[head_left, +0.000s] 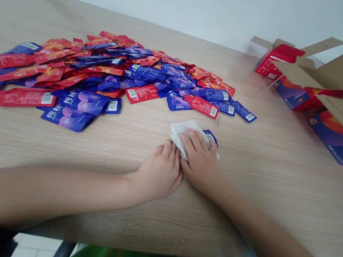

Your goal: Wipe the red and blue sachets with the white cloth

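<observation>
A folded white cloth (180, 131) lies over a blue sachet (210, 136) on the table in front of me. My right hand (199, 156) presses the cloth down, its fingers bent over it. Only the sachet's barcoded end shows past the cloth, along with a sliver of blue near my left fingertips. Close against the right hand, my left hand (162, 168) has its fingers together and curled down at the sachet's near left end. Most of that sachet is hidden under the cloth and hands.
Beyond my hands spreads a large heap of red and blue sachets (102, 68). Several open cardboard boxes stand at the right, including a red one (276, 60) and a blue-and-orange one (337, 136). A pale wall rises behind the wooden table (268, 180).
</observation>
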Demonstrator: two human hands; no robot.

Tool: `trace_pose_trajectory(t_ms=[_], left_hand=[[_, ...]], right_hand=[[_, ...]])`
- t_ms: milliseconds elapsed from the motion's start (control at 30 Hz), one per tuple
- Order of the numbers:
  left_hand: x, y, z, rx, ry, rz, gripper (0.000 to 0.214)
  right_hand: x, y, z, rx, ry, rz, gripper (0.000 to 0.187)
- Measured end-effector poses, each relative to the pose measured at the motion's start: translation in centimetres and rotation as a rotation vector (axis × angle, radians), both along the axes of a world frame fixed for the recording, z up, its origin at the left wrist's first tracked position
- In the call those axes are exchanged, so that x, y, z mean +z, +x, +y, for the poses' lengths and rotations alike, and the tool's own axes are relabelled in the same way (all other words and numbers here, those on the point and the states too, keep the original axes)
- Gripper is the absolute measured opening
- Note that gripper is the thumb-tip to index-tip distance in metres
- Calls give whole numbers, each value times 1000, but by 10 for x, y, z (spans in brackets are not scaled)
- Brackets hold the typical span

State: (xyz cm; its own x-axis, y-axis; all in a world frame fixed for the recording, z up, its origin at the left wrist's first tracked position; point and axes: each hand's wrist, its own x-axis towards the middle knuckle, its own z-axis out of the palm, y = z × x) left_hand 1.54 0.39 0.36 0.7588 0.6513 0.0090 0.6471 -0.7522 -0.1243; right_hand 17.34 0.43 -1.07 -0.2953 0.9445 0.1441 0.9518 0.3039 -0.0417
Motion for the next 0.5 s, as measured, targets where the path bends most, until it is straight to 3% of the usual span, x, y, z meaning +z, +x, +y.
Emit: trace_pose_trajectory(t_ms=[100,333,500], left_hand=[[1,0,0,-1,1,-2,56],[-4,0,-1,11,24,5,64],[-2,0,0,-3,18,-7,58]], right_hand=[[3,3,0,13,-28,23,53],[-2,25,16,-185,28,29,52],[-1,4,3,-42,5,-3,54]])
